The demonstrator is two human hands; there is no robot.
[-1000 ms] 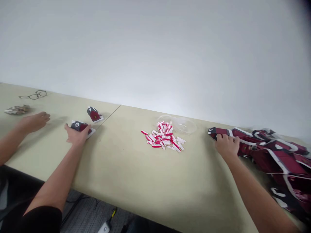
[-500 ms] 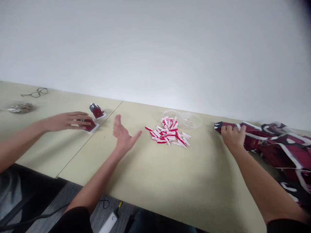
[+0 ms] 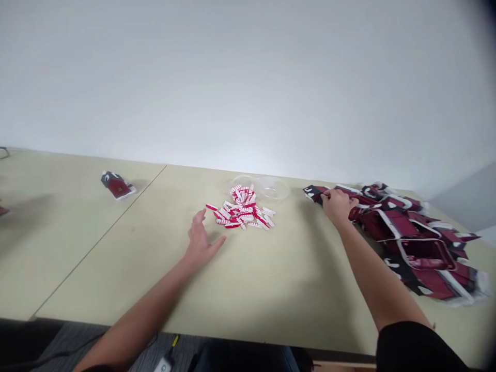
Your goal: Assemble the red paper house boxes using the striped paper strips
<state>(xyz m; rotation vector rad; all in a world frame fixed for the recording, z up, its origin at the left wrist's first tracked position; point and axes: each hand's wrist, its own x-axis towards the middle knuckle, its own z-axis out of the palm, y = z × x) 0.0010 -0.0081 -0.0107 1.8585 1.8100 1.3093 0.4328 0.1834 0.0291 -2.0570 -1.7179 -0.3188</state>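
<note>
My left hand is held over the table with its fingers stretched out and nothing in them. Just beyond its fingertips lies a loose pile of red and white striped clips, which look like small clothespins. Off to the right, my right hand has its fingers closed on a small dark red house-shaped box with a black and white roof. The hand covers part of that box. More dark red house-shaped boxes lie heaped beside it, some with open sides.
Clear round plastic lids or dishes sit behind the clips, near the wall. One house-shaped box stands left of the table seam. Part of another person's hand shows at the left edge. A white power strip lies below.
The view has swung right, showing more of the heap. My left hand is nearer the clips. The other person's hand and the box under it have mostly left the picture.
</note>
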